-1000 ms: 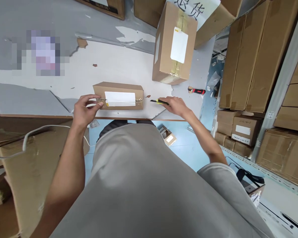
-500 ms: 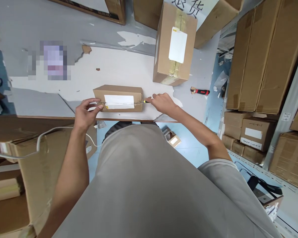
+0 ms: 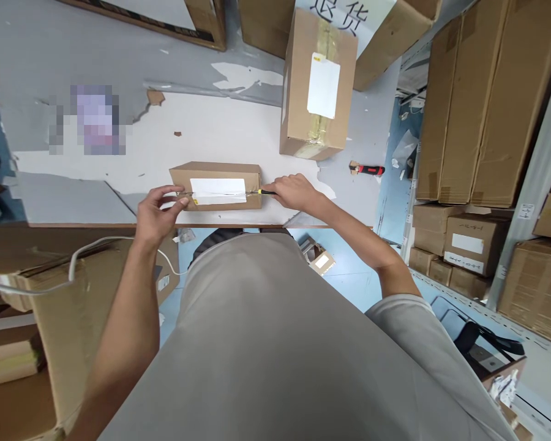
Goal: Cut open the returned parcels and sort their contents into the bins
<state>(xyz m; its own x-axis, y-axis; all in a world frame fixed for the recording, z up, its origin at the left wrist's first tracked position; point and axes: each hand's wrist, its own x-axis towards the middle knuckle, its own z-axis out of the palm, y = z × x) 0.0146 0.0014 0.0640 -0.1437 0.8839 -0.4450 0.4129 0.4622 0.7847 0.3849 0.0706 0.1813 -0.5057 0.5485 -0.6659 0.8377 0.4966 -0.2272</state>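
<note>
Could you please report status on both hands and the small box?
Left hand at left end of small box. Right hand grips cutter at right end. Red-handled tool clear, farther right.

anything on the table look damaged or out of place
Yes: the grey table covering looks damaged, with ragged edges around a large exposed white area. The label on the small box also has a line across it, crease or cut unclear.

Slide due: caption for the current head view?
Left hand on one end of a labelled carton, right hand holding a cutter at the other.
</note>
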